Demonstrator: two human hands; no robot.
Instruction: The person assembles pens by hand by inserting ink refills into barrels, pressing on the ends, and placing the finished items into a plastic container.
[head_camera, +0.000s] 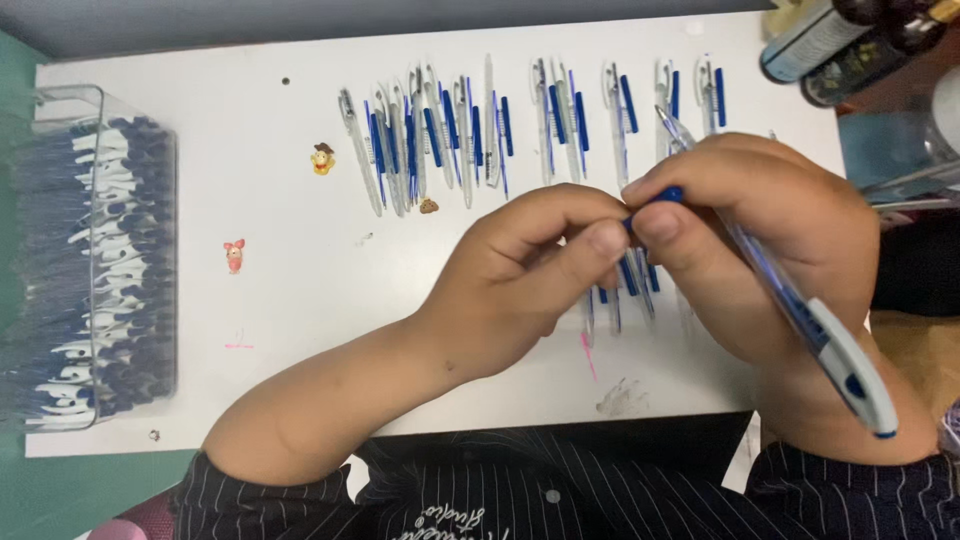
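Gripping one pen (790, 300), right hand (770, 240) and left hand (530, 270) pinch its blue grip.

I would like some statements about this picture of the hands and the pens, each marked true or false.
1. The right hand holds a clear pen with blue parts. True.
2. The left hand rests flat on the table, away from the pen. False: its fingertips meet the right hand's at the blue grip of the pen.
3. A clear box full of blue and white pens stands at the left end of the white table. True.
4. The pen parts in rows lie on the near side of the hands. False: they lie beyond the hands, toward the far edge.
5. Small cartoon stickers are on the table. True.
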